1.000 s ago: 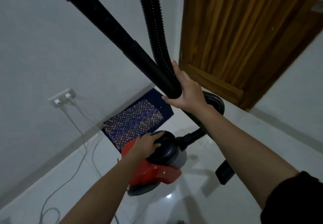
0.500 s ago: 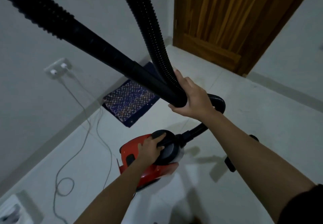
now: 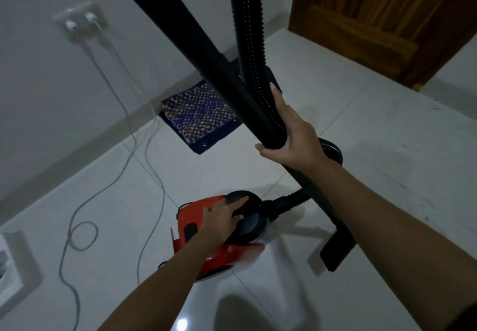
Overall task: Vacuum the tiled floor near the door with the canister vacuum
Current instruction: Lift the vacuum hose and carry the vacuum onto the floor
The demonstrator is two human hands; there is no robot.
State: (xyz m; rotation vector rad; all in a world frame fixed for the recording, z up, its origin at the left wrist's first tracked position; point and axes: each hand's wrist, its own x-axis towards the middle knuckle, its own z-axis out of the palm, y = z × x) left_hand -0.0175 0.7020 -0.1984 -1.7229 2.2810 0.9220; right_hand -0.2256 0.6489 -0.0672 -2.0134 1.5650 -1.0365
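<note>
Looking down, we see the tiled floor [image 3: 387, 176] filling most of the view, pale and glossy, running up to the wooden door [image 3: 374, 21] at 1 o'clock. The black wand [image 3: 196, 34] crosses from 11 o'clock down to 4 o'clock, where it ends in the floor nozzle [image 3: 335, 250]. We cannot tell whether the nozzle touches the tiles. Beside the wand, the ribbed hose [image 3: 249, 34] drops from 12 o'clock, loops behind our right wrist and joins the front of the canister. The canister vacuum [image 3: 191, 217], red with a black domed front, sits at 6 o'clock, well short of the door. We cannot tell whether it rests on the tiles or hangs from our grip. A patterned mat [image 3: 198, 114] lies against the wall at 11 o'clock.

Our right hand [image 3: 294, 134] has its fingers wrapped round the wand, with the hose pinned against it. The fingers of our left hand [image 3: 222, 217] are curled over the black dome.

We judge the canister to be the heavy part, so it is best carried by that top. The wand looks stiff and light, and a grip near the hose joint should steer it. The hose looks springy and may tug the canister. Loose cables [image 3: 144, 145] trail at 9 o'clock from the wall socket [image 3: 80, 23] at 10 o'clock, and they could snag.
</note>
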